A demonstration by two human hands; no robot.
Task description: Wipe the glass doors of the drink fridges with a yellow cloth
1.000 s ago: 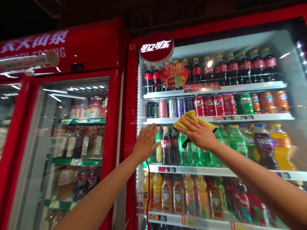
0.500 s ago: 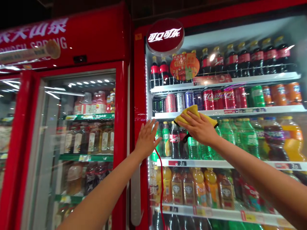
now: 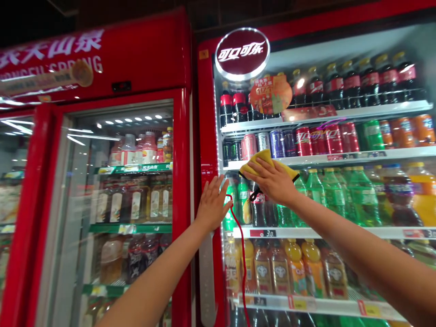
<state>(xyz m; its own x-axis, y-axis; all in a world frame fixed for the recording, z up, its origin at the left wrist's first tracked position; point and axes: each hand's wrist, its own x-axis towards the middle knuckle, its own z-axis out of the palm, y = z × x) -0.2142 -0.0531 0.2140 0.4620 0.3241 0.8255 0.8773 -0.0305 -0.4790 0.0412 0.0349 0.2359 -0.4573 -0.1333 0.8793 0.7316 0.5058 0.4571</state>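
Observation:
My right hand [image 3: 269, 178] lies with its fingers over a yellow cloth [image 3: 260, 159], pressing it to the glass door [image 3: 306, 159] of the red drinks cooler. The cloth has dark edging, and a black loop [image 3: 255, 195] hangs from its lower side. My left hand [image 3: 213, 204] is spread flat at the left edge of that door, on the red frame [image 3: 206, 136] and the glass beside it. It grips nothing. A red cord [image 3: 244, 263] hangs down from near my left thumb.
Behind the glass stand shelves of cola bottles [image 3: 335, 84], cans [image 3: 303, 141] and green soda bottles [image 3: 363, 195]. A round sign [image 3: 242, 53] sits at the door's top left. A grey handle [image 3: 207, 281] is below my left hand. Another red cooler [image 3: 136, 59] stands to the left.
My right hand and the yellow cloth have slid left across the glass. My left hand stays at the door edge. The rim of the round sign is now lit, and the view has shifted slightly.

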